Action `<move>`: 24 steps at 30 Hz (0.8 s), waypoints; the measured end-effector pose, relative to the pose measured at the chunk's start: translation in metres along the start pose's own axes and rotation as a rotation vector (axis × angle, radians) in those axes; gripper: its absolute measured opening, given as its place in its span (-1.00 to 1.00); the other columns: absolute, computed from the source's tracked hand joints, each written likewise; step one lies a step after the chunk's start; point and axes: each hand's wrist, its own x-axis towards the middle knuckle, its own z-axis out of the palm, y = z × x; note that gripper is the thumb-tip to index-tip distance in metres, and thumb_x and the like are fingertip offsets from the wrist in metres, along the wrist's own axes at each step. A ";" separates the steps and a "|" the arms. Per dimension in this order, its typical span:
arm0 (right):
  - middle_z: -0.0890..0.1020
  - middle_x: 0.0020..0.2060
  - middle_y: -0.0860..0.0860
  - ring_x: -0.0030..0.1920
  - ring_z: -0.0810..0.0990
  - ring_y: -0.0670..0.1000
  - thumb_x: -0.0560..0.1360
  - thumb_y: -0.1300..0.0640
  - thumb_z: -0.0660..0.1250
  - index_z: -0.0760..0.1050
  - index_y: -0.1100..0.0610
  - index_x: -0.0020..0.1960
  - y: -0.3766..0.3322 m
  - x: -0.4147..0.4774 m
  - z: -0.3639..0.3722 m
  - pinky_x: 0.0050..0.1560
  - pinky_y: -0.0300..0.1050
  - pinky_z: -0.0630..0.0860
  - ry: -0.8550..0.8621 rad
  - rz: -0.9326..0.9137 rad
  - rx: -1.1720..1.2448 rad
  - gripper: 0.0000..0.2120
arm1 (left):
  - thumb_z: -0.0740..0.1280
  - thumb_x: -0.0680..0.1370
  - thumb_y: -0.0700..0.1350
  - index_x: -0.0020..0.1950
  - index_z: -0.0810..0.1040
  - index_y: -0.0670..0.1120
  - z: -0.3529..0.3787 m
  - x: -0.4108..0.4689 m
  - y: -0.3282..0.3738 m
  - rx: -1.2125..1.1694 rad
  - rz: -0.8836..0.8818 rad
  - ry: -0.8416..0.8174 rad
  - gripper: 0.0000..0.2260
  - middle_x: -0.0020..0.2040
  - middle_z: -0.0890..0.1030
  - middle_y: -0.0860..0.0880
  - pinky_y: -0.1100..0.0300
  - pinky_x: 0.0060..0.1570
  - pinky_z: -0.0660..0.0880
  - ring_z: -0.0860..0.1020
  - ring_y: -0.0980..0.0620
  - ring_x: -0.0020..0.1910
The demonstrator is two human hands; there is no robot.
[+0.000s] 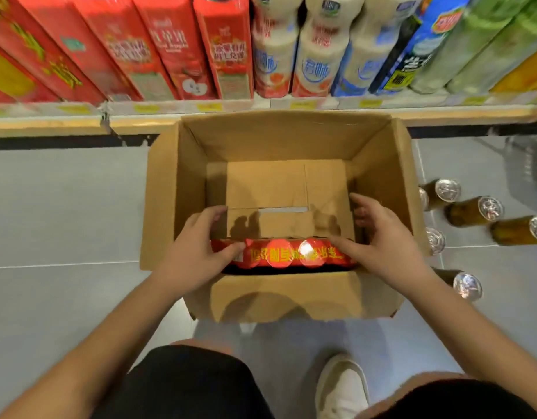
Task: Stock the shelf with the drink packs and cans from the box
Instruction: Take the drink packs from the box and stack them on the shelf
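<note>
An open cardboard box (382, 182) stands on the floor in front of the shelf (261, 116). A red shrink-wrapped drink pack (288, 252) with yellow lettering lies along the box's near wall. My left hand (197, 246) grips the pack's left end, thumb on top. My right hand (379, 237) holds the right end, fingers spread over its far side. The remaining floor of the box is bare cardboard. Several brown cans (475, 210) with silver tops stand on the floor to the right of the box.
The shelf above carries red cartons (170, 46), white bottles (318, 49) and blue and green packs (460, 46). A wire basket (533, 170) sits at the far right. My knees and a white shoe (342, 385) are just behind the box.
</note>
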 end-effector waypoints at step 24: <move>0.58 0.28 0.14 0.23 0.60 0.12 0.42 0.03 0.59 0.27 0.07 0.59 0.017 0.038 0.025 0.17 -0.10 0.55 -0.526 0.256 -0.408 -0.16 | 0.55 0.41 -0.16 0.55 0.26 0.04 0.016 0.025 -0.002 0.233 -0.325 -0.280 -0.21 0.37 0.42 -0.10 0.11 0.28 0.43 0.48 -0.08 0.29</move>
